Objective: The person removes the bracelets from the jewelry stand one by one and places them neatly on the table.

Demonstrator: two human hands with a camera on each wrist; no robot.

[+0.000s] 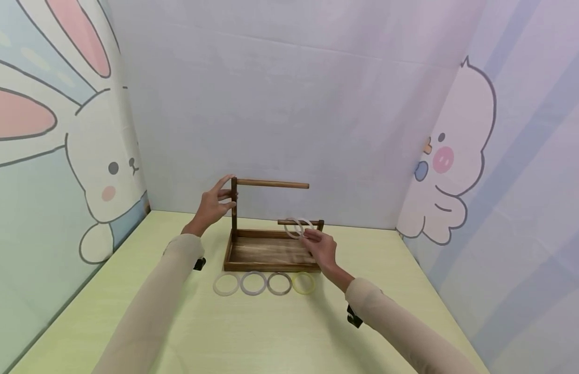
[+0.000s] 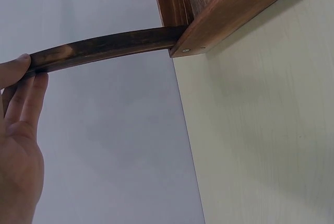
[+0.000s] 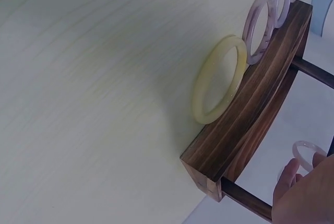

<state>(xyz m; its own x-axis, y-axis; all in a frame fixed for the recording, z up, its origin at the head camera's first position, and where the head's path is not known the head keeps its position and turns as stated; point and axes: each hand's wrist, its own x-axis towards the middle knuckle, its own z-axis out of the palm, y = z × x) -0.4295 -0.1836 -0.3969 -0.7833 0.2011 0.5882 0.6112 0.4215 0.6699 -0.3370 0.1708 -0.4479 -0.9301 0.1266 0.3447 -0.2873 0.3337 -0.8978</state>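
A dark wooden bangle stand [image 1: 273, 267] has a tray base, a tall left post with an upper bar and a short right post with a lower bar. My left hand [image 1: 211, 208] holds the tall post near its top, thumb on one side and fingers on the other; the left wrist view shows this post [image 2: 104, 46] too. At the lower bar [image 1: 282, 222], my right hand [image 1: 322, 250] pinches a pale translucent bangle [image 1: 287, 232]. A second whitish ring [image 1: 311, 224] shows just behind it. Whether the bar passes through either ring, I cannot tell.
Several bangles lie in a row along the stand's front edge: a whitish one [image 1: 214, 287], a lavender one [image 1: 242, 287], a brownish-purple one [image 1: 270, 287] and a yellow one [image 1: 294, 287]. Behind the table [image 1: 252, 337] rises a plain curtain [image 1: 271, 114]; cartoon-printed curtains flank it.
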